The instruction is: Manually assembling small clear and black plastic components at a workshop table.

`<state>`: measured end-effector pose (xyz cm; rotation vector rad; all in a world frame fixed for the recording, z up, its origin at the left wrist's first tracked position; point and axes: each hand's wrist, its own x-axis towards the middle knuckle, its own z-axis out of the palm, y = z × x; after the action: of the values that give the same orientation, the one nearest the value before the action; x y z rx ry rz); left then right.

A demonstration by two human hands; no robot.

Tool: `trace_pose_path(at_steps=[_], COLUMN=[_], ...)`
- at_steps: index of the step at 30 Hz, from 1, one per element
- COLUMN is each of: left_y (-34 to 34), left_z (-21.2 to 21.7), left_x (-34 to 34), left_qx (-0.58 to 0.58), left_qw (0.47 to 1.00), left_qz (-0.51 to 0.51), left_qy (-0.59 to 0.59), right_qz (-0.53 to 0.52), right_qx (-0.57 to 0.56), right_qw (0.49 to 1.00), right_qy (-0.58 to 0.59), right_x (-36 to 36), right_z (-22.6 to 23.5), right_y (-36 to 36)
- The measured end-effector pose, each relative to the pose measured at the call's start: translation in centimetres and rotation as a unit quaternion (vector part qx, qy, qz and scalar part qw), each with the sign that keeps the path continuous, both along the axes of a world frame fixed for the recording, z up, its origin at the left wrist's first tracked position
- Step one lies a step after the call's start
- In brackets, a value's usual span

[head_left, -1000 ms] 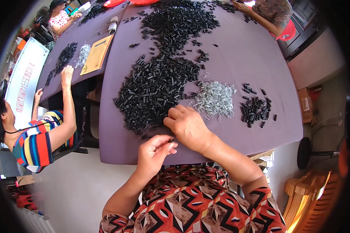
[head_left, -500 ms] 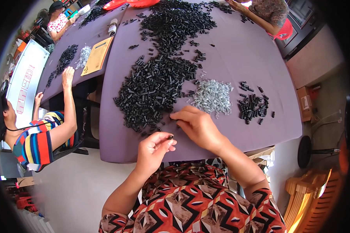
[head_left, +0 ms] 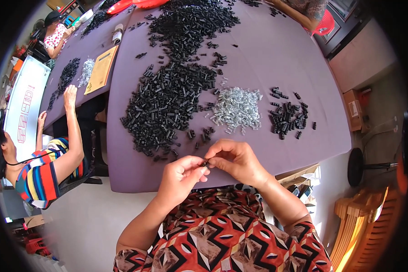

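My left hand (head_left: 182, 175) and my right hand (head_left: 236, 159) meet at the near edge of a purple table (head_left: 276, 54), fingertips pinched together on a small black tube piece (head_left: 206, 164). Beyond them lies a large heap of black tube pieces (head_left: 165, 106). A pile of small silver springs (head_left: 237, 109) sits to the right of that heap, and a smaller group of black pieces (head_left: 286, 117) lies further right. What my right fingers hold beside the tube is hidden.
A person in a striped shirt (head_left: 43, 174) sits at the left, one hand on a second table. Another black heap (head_left: 190, 20) lies farther back. A tan envelope (head_left: 101, 69), a cardboard box (head_left: 354, 109) and a wooden chair (head_left: 371, 226) surround the table.
My right hand drew back from the edge of the black heap toward me and joined my left hand, which stayed near the table edge holding its piece.
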<state>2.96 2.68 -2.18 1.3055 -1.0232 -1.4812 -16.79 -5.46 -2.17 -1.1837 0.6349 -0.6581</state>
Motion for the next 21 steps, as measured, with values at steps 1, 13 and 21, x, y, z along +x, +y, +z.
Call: trace_pose_path(at_steps=[1, 13, 21], left_y=[0.0, -0.5, -0.7], left_z=[0.1, 1.3, 1.6], left_x=[0.0, -0.2, 1.1], left_qx=[0.007, 0.059, 0.114], left_qw=[1.0, 0.996, 0.981], left_qz=[-0.006, -0.06, -0.106], left_qy=[0.003, 0.02, 0.118], right_qz=[-0.001, 0.032, 0.042], right_qx=[0.002, -0.039, -0.074], right_qw=[1.0, 0.997, 0.995], right_qy=[-0.001, -0.052, -0.057], right_x=[-0.2, -1.4, -1.1], right_z=[-0.2, -0.3, 1.0], right_y=[0.0, -0.1, 0.1])
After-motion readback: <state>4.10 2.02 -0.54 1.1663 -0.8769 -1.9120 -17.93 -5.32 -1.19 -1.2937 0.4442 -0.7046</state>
